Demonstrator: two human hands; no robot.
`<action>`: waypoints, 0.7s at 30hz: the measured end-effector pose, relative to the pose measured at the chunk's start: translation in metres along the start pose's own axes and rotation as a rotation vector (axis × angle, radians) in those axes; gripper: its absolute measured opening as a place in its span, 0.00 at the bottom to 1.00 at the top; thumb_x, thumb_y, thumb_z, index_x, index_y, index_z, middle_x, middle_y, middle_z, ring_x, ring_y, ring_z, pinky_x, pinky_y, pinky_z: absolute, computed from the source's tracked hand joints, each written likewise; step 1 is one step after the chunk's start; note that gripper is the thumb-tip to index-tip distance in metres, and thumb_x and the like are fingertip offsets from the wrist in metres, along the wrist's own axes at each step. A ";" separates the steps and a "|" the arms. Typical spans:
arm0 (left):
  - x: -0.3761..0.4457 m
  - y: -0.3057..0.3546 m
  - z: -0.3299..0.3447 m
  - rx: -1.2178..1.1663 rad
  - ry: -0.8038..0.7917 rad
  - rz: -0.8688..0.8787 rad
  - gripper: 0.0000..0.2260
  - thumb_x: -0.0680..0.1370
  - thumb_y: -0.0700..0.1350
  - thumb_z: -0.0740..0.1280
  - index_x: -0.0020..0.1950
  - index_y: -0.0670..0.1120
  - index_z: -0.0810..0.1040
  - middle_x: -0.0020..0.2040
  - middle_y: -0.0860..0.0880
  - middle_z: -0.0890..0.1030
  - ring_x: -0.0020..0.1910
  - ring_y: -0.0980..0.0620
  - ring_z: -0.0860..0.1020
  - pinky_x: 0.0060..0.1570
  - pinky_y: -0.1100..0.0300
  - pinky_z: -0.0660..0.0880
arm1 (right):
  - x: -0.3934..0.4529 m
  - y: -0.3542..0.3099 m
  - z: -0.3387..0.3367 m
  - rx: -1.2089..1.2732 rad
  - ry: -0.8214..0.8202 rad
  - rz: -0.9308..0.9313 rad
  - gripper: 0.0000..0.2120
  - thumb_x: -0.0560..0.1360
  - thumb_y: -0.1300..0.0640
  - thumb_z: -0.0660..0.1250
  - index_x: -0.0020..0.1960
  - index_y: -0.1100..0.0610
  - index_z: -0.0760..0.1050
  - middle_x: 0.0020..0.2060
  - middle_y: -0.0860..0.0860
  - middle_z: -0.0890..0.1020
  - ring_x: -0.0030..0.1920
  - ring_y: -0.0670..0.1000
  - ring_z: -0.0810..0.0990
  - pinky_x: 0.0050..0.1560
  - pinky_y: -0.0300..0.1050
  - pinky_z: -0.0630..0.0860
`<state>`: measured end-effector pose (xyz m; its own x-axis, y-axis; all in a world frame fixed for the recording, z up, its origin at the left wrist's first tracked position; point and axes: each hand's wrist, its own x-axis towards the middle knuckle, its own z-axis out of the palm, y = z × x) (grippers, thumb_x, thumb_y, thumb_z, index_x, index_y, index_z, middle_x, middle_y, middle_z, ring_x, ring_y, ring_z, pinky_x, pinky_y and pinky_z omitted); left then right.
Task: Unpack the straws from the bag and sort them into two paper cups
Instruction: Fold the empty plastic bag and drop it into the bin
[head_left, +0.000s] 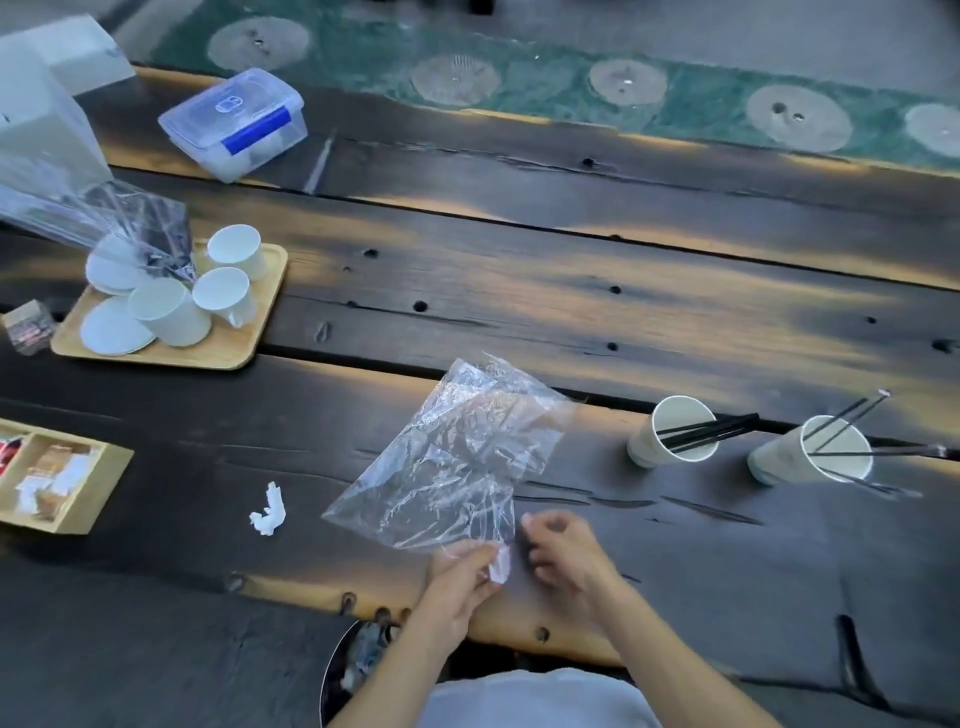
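The surface (519, 291) is dark, weathered planks with knots and cracks; beyond its far edge runs green flooring (519, 88) with round patches. At the near edge the left hand (457, 577) pinches a corner of the clear bag (457, 457); the right hand (566, 551) is loosely curled beside it, its grip unclear. Black straws (711, 431) stand in two paper cups (649, 441) toward the right edge.

the wooden box (62, 483) is cut off at the left edge; its contents are too blurred to tell.
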<state>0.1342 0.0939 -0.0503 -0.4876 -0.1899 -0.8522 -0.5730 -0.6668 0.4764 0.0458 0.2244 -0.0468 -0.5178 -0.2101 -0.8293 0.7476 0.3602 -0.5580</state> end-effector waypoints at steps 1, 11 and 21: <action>0.000 -0.001 -0.001 0.035 0.004 0.005 0.02 0.75 0.36 0.71 0.43 0.39 0.80 0.36 0.43 0.83 0.36 0.49 0.81 0.40 0.57 0.79 | 0.005 -0.008 -0.007 0.062 0.082 -0.057 0.15 0.75 0.48 0.71 0.53 0.58 0.76 0.41 0.52 0.79 0.38 0.48 0.76 0.38 0.42 0.75; -0.011 -0.019 -0.037 0.000 0.004 -0.060 0.06 0.74 0.35 0.71 0.48 0.34 0.78 0.34 0.43 0.80 0.30 0.51 0.77 0.30 0.63 0.75 | 0.058 -0.079 -0.027 0.222 0.242 -0.172 0.06 0.77 0.64 0.64 0.41 0.59 0.71 0.33 0.55 0.71 0.31 0.48 0.69 0.30 0.39 0.71; -0.005 -0.013 -0.012 -0.160 -0.040 -0.140 0.06 0.75 0.36 0.70 0.52 0.37 0.79 0.40 0.41 0.83 0.35 0.50 0.80 0.33 0.62 0.77 | 0.058 -0.056 -0.012 0.022 0.047 0.028 0.12 0.76 0.52 0.71 0.50 0.59 0.73 0.38 0.53 0.74 0.36 0.49 0.72 0.35 0.43 0.78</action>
<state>0.1520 0.0950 -0.0551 -0.4383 -0.0607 -0.8968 -0.5263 -0.7915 0.3108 -0.0306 0.2030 -0.0631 -0.5151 -0.1571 -0.8426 0.7706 0.3455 -0.5355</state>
